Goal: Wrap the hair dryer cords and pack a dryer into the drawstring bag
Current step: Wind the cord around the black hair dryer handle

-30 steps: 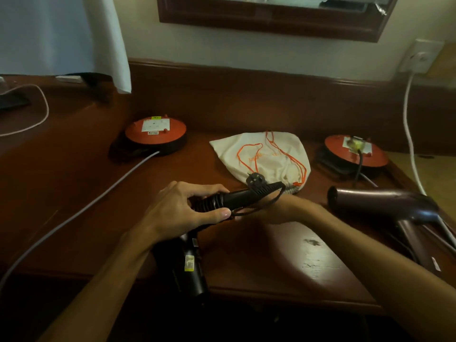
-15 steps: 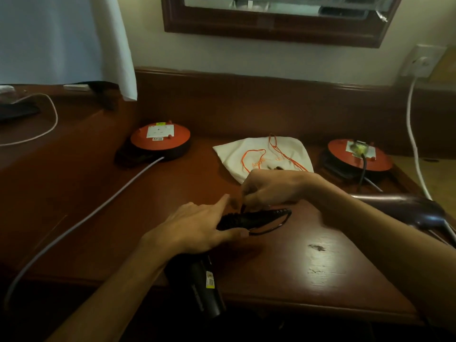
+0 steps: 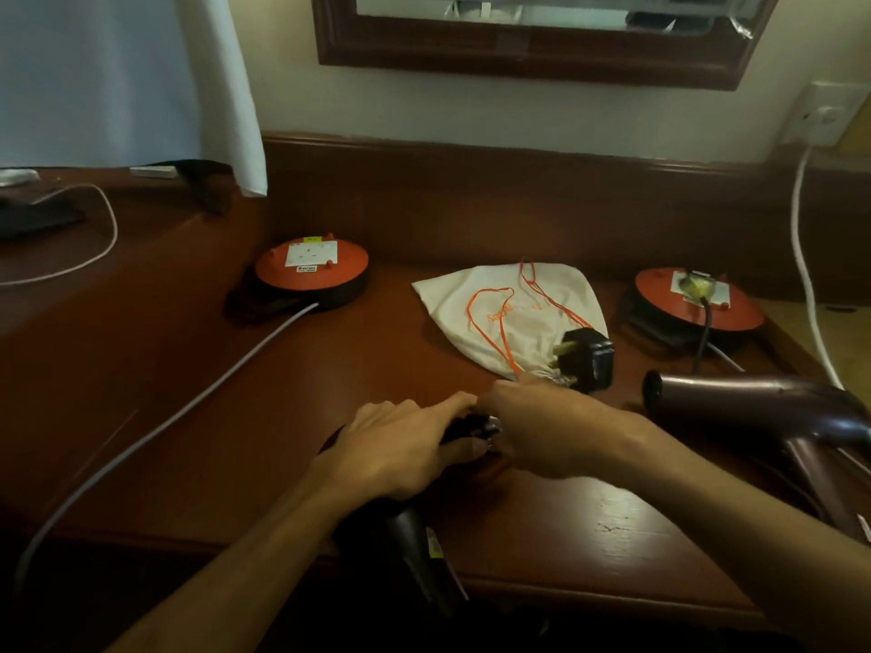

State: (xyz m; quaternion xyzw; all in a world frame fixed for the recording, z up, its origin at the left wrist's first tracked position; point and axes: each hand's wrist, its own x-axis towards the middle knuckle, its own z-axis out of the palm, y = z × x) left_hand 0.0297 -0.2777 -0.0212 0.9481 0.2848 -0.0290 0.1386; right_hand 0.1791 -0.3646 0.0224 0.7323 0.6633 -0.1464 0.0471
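A black hair dryer [image 3: 414,549] lies at the desk's front edge, its barrel pointing toward me. My left hand [image 3: 400,445] grips its handle, where the wrapped cord [image 3: 471,426] shows between my hands. My right hand [image 3: 551,426] pinches the cord close to the left fingers. The black plug [image 3: 587,358] stands just beyond my right hand, over the edge of the white drawstring bag [image 3: 509,313] with orange strings. A second, purple hair dryer [image 3: 754,407] lies at the right.
Two orange cable reels sit at the back, one left [image 3: 313,271] and one right [image 3: 697,304]. A grey cable [image 3: 188,407] runs from the left reel across the brown desk [image 3: 283,369]. A white cable [image 3: 801,256] hangs from the wall socket [image 3: 825,115].
My right hand has come down from above the handle to its right side, and the plug now stands beyond it over the bag. The left hand still holds the handle.
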